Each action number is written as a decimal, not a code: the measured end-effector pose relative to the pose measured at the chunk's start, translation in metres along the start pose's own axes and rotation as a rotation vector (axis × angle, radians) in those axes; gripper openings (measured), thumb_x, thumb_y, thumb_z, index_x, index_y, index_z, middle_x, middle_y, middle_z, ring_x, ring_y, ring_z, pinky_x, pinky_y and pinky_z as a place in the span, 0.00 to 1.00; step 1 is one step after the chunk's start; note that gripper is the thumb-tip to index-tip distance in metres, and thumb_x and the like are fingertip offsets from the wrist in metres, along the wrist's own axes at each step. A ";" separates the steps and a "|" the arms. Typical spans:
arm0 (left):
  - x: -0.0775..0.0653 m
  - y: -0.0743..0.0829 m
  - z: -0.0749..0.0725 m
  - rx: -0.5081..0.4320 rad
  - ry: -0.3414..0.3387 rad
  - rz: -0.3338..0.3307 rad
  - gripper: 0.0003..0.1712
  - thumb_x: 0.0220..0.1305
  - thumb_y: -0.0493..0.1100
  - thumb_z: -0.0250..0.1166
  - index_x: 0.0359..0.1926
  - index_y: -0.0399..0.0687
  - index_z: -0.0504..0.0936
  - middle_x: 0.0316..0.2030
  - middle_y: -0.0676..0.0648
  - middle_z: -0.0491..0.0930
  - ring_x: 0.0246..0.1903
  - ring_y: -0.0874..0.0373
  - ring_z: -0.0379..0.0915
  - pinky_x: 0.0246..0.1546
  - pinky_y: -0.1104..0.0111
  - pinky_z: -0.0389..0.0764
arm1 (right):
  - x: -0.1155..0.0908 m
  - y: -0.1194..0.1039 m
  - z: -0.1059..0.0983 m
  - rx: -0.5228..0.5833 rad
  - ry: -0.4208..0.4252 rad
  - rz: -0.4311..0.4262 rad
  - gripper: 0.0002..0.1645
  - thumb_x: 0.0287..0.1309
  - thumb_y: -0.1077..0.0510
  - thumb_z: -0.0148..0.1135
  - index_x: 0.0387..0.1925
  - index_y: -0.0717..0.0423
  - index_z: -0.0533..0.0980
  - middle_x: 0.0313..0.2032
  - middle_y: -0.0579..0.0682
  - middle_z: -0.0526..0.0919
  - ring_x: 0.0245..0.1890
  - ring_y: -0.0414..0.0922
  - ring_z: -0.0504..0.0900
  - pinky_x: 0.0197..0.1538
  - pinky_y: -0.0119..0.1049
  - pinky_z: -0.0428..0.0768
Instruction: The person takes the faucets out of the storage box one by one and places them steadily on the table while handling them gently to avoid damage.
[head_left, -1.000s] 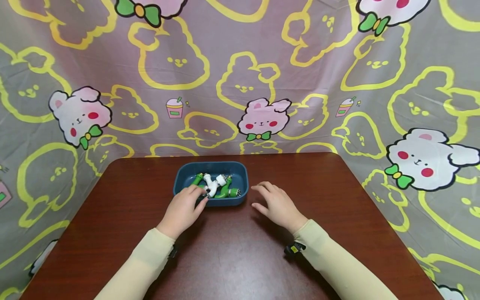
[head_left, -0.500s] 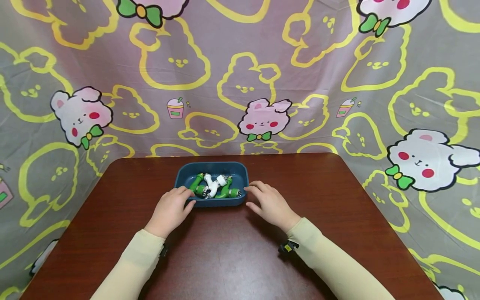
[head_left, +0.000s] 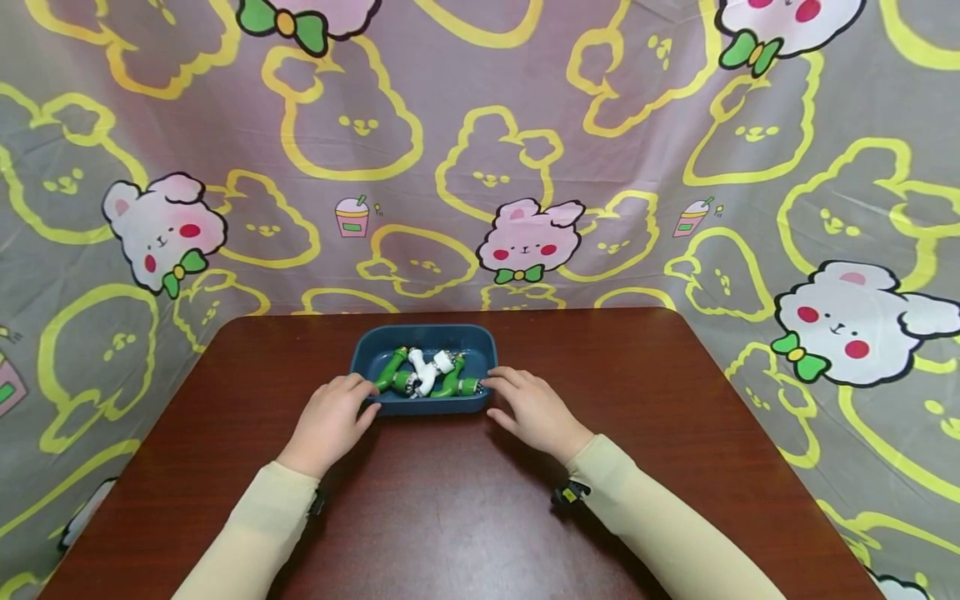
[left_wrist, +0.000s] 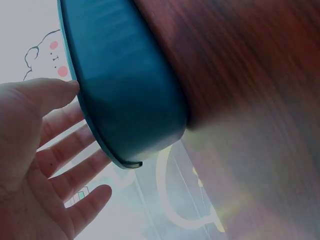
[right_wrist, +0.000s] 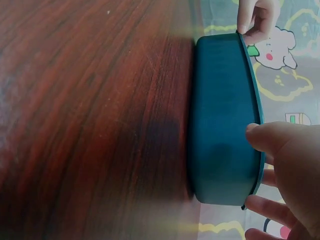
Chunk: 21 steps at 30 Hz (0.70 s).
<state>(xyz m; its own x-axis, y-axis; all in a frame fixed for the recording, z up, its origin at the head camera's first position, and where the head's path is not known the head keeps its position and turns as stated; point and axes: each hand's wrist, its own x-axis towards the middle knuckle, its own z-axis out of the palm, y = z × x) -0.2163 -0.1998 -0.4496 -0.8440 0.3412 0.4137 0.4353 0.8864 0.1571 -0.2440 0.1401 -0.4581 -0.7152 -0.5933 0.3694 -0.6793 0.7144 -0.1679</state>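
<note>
A dark blue plastic box (head_left: pixel 431 407) sits on the table, wider than it is deep. Inside lie a green bent piece (head_left: pixel 392 371), a white branched piece (head_left: pixel 425 373) and another green bent piece (head_left: pixel 452 383), all with metallic ends. My left hand (head_left: pixel 327 425) holds the box's front left corner; in the left wrist view its thumb meets the rim (left_wrist: pixel 80 97) and the fingers pass behind it. At the front right corner my right hand (head_left: pixel 540 417) holds the rim, thumb outside (right_wrist: pixel 252 131) and fingers on the far side.
The brown wooden table (head_left: pixel 450 517) has rounded far corners. A patterned cloth (head_left: pixel 420 183) with bunnies and yellow outlines hangs behind it and along both sides. A small black device (head_left: pixel 570 493) is strapped at the right wrist.
My left hand has drawn back left from over the box's contents to its left corner, uncovering the left green piece. The right hand has moved left onto the box's right corner.
</note>
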 end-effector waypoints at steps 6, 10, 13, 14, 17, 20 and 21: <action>0.000 -0.001 -0.002 0.007 0.021 -0.006 0.12 0.61 0.40 0.76 0.43 0.41 0.86 0.39 0.43 0.83 0.43 0.44 0.80 0.50 0.48 0.81 | 0.001 0.001 0.002 -0.003 0.004 0.002 0.28 0.64 0.51 0.72 0.64 0.51 0.78 0.63 0.53 0.79 0.61 0.54 0.80 0.62 0.55 0.79; 0.000 0.000 -0.002 0.006 0.024 -0.012 0.12 0.60 0.40 0.76 0.42 0.40 0.86 0.39 0.43 0.83 0.42 0.45 0.80 0.49 0.48 0.81 | 0.002 0.002 0.004 -0.006 0.004 0.010 0.27 0.64 0.51 0.72 0.63 0.50 0.79 0.63 0.53 0.79 0.61 0.54 0.80 0.61 0.55 0.80; 0.000 0.000 -0.001 0.007 0.023 -0.014 0.12 0.60 0.41 0.76 0.42 0.40 0.86 0.39 0.43 0.83 0.42 0.45 0.80 0.49 0.49 0.82 | 0.002 0.003 0.005 -0.011 -0.002 0.016 0.26 0.64 0.51 0.71 0.62 0.50 0.79 0.63 0.53 0.79 0.60 0.54 0.81 0.61 0.55 0.80; 0.000 0.000 -0.001 0.007 0.023 -0.014 0.12 0.60 0.40 0.76 0.42 0.40 0.86 0.39 0.43 0.83 0.42 0.45 0.80 0.49 0.49 0.82 | 0.002 0.003 0.006 -0.013 -0.004 0.018 0.26 0.64 0.51 0.71 0.62 0.50 0.79 0.63 0.53 0.79 0.60 0.54 0.81 0.61 0.55 0.80; 0.000 0.000 0.000 0.007 0.023 -0.017 0.12 0.60 0.41 0.76 0.43 0.40 0.86 0.39 0.42 0.83 0.43 0.45 0.80 0.49 0.49 0.82 | 0.002 0.004 0.005 -0.017 -0.004 0.017 0.26 0.64 0.51 0.72 0.61 0.50 0.79 0.63 0.52 0.79 0.60 0.54 0.81 0.61 0.55 0.80; 0.001 0.001 0.000 0.002 0.022 -0.020 0.13 0.60 0.41 0.76 0.43 0.40 0.86 0.39 0.42 0.83 0.43 0.45 0.80 0.49 0.49 0.82 | 0.001 0.004 0.004 -0.022 -0.001 0.016 0.25 0.64 0.51 0.71 0.61 0.50 0.80 0.63 0.52 0.79 0.60 0.54 0.81 0.61 0.54 0.80; 0.001 0.002 0.000 0.001 0.022 -0.021 0.13 0.60 0.41 0.76 0.43 0.40 0.86 0.39 0.43 0.83 0.43 0.45 0.80 0.49 0.49 0.82 | 0.001 0.004 0.003 -0.025 0.000 0.015 0.25 0.64 0.51 0.71 0.61 0.50 0.80 0.63 0.52 0.79 0.60 0.54 0.81 0.61 0.54 0.80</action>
<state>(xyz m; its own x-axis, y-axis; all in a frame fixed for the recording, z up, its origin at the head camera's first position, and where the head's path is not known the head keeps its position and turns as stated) -0.2164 -0.1979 -0.4488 -0.8460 0.3154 0.4298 0.4172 0.8936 0.1654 -0.2481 0.1410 -0.4616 -0.7255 -0.5823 0.3668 -0.6641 0.7323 -0.1509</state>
